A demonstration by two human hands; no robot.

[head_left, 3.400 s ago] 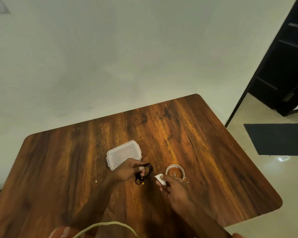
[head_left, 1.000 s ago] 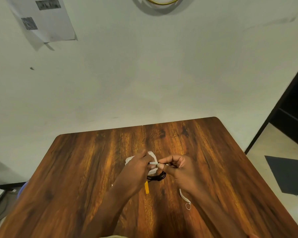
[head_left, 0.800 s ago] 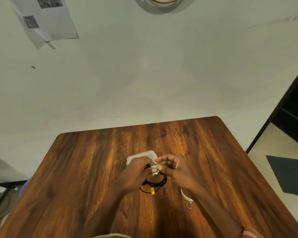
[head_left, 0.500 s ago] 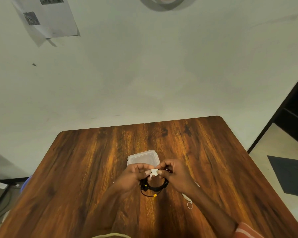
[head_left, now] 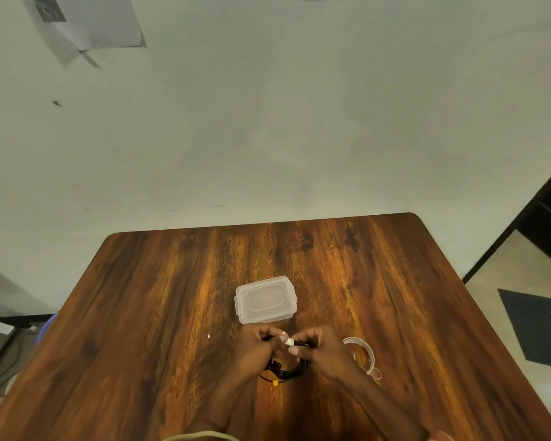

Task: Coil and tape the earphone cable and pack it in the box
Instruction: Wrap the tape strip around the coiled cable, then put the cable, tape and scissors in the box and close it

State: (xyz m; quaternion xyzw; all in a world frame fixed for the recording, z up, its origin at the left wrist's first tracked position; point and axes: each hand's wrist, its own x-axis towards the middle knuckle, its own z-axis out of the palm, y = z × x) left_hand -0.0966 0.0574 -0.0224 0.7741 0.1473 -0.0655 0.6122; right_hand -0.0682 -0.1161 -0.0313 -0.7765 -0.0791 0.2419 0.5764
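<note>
The black earphone cable [head_left: 286,371] is wound into a small coil with a yellow tip hanging below it. My left hand [head_left: 257,346] and my right hand [head_left: 322,348] both pinch the top of the coil, fingertips meeting around a small piece of white tape [head_left: 289,341]. The clear plastic box [head_left: 265,299] lies just beyond my hands with its lid on. A roll of white tape [head_left: 365,356] lies on the table right of my right hand.
The wooden table [head_left: 159,313] ends at a white wall behind. A tiny white scrap [head_left: 208,336] lies left of my hands. At the right are a dark doorway [head_left: 547,224] and a dark floor mat [head_left: 541,326].
My hands came together on the coil and pressed the tape piece onto it. They then dropped toward me, uncovering the box. The view swung from the table's right side to face the wall.
</note>
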